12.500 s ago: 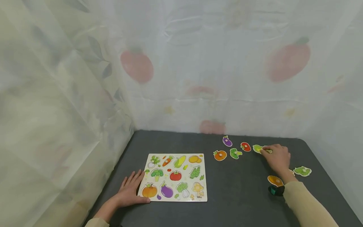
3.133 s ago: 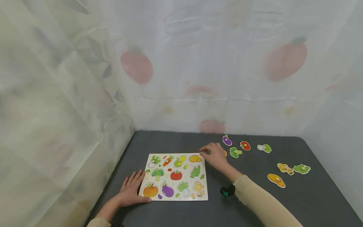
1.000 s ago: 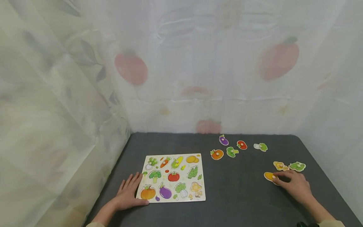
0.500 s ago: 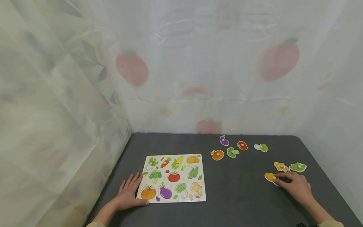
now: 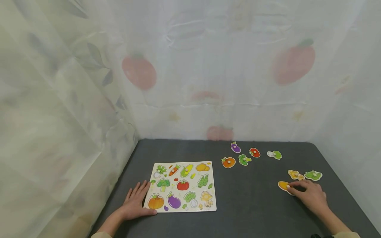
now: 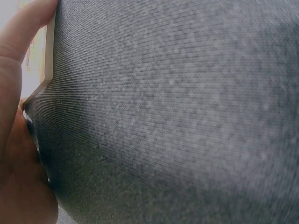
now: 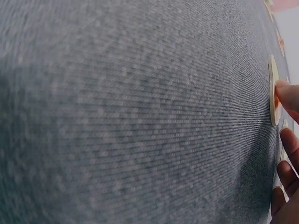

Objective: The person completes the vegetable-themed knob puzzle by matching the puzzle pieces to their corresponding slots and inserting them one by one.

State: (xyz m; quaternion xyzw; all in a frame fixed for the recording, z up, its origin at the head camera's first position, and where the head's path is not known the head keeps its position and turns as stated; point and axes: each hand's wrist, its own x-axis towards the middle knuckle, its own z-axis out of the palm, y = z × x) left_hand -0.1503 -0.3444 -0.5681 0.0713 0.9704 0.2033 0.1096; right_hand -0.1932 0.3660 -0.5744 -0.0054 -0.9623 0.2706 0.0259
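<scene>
My left hand (image 5: 134, 202) lies spread at the left edge of a white vegetable puzzle board (image 5: 192, 188), its thumb along the near corner. The left wrist view shows the thumb over the board's edge (image 6: 49, 51). On the right of the table, my right hand (image 5: 311, 196) pinches the knob of a yellow potato puzzle piece (image 5: 282, 185) between thumb and index finger. That piece (image 7: 272, 100) appears edge-on in the right wrist view, close to the cloth. Knobbed radish, carrot and corn (image 5: 186, 170) pieces sit in the board's top row.
Mushroom (image 5: 294, 174) and pea pod (image 5: 313, 175) pieces lie just beyond the right hand. Farther back are bok choy (image 5: 277, 155), tomato (image 5: 255, 152), broccoli (image 5: 243, 160), pumpkin (image 5: 228, 162) and eggplant (image 5: 236, 147) pieces. Printed curtains (image 5: 220, 109) border the dark table (image 5: 244, 201).
The corn piece has gone from the right of the table into the board. Since then my right hand has moved right to the potato piece; the last second shows almost no motion.
</scene>
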